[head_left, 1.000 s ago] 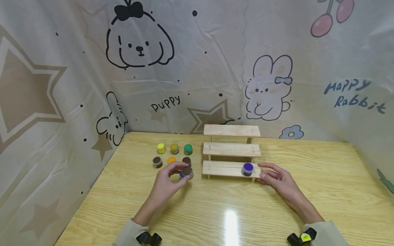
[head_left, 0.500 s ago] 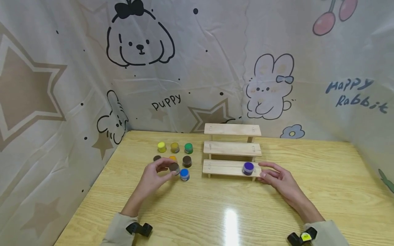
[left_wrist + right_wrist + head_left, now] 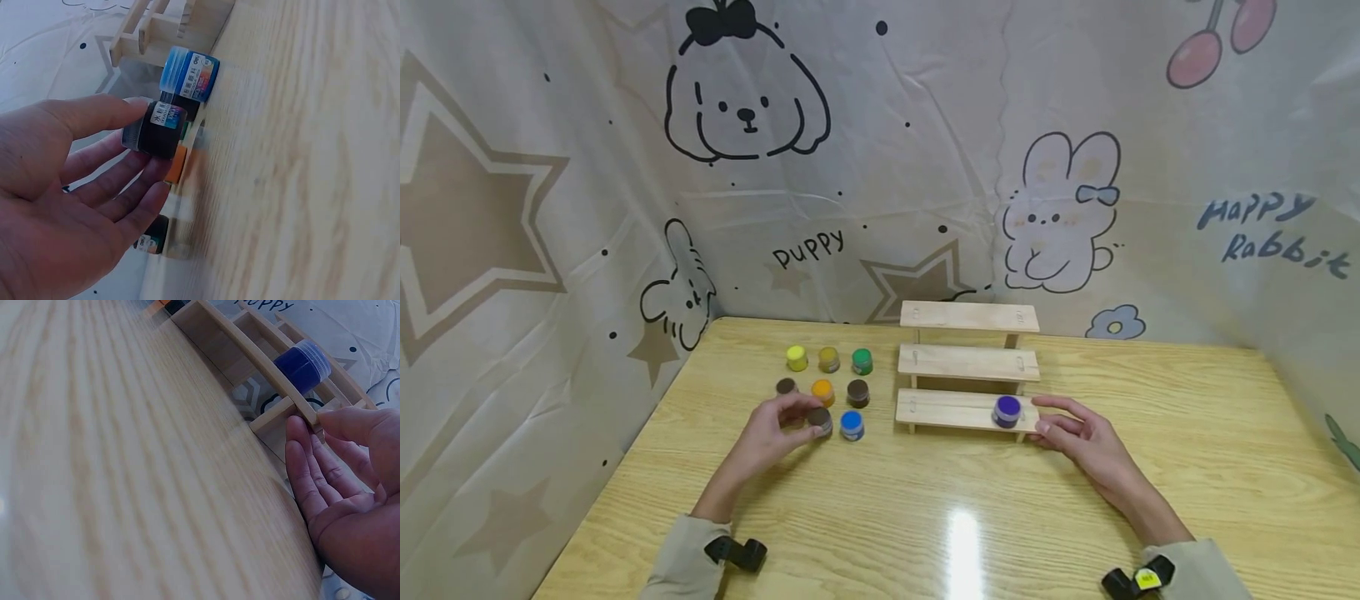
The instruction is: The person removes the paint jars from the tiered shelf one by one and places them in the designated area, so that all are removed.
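Note:
My left hand (image 3: 771,429) pinches a dark paint jar (image 3: 164,128) between thumb and fingers, just left of a blue paint jar (image 3: 852,426). In the left wrist view the blue jar stands beyond the held one, close to its lid. At the right end of a three-tier wooden display stand (image 3: 947,408), my right hand (image 3: 1082,437) grips the edge of the lowest step with thumb and fingertips. A purple paint jar (image 3: 1007,410) sits on that step, near the same end.
Behind the left hand stand several more jars: yellow (image 3: 797,358), ochre (image 3: 829,359), green (image 3: 862,361), orange (image 3: 823,392), dark brown (image 3: 857,393) and another dark one (image 3: 786,387) partly hidden. A printed curtain (image 3: 865,167) hangs along the table's back and sides.
My left hand has carried the dark jar left, from over the blue jar to beside it, then slightly down, uncovering the blue and orange jars. The right hand stays on the stand.

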Demonstrator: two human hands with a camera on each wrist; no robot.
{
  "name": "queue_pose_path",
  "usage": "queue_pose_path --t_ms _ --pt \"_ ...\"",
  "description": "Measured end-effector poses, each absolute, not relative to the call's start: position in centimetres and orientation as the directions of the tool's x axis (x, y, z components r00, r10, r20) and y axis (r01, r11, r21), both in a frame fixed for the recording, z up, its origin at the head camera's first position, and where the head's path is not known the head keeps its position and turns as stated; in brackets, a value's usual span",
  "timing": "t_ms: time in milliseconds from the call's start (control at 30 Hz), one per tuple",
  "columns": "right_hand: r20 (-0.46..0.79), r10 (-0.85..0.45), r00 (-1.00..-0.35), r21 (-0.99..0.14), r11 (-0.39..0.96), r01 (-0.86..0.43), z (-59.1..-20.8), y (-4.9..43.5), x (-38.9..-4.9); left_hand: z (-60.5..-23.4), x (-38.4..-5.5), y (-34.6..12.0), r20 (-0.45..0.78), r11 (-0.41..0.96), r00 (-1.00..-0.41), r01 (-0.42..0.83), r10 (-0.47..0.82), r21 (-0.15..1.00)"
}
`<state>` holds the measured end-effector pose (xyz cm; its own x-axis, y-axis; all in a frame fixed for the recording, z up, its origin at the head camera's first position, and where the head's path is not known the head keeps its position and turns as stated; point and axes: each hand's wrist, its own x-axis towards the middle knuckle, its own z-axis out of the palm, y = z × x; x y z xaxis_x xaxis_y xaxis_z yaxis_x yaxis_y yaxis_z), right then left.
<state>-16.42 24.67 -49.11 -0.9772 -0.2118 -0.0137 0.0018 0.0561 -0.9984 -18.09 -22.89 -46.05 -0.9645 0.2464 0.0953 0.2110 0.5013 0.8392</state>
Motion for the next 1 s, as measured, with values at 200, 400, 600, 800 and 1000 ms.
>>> queue_pose_path --t_ms 200,400,600,800,1000 --pt "-0.015 -0.209 -0.978 -0.999 0.054 0.004 -49.17 24.74 -16.42 -46.30 -18.13 -23.30 0.057 0.518 -0.961 0.195 0.270 0.833" --pt "-0.015 -0.211 -0.977 -0.999 0.054 0.004 -49.20 24.80 -16.41 -46.24 -18.18 -23.55 0.031 0.527 -0.958 0.185 0.287 0.829" --pt "-0.032 -0.201 -0.979 -0.998 0.065 0.019 -49.20 24.84 -16.34 -46.20 -18.28 -23.68 0.028 0.528 -0.959 0.179 0.281 0.830" --pt "-0.030 -0.204 -0.978 -0.998 0.059 0.019 -49.33 24.85 -16.37 -46.21 -18.35 -23.92 0.044 0.516 -0.956 0.194 0.289 0.835" --pt "-0.020 -0.212 -0.977 -0.999 0.050 0.010 -49.31 24.76 -16.45 -45.30 -18.19 -23.55 0.077 0.493 -0.958 0.210 0.277 0.844"
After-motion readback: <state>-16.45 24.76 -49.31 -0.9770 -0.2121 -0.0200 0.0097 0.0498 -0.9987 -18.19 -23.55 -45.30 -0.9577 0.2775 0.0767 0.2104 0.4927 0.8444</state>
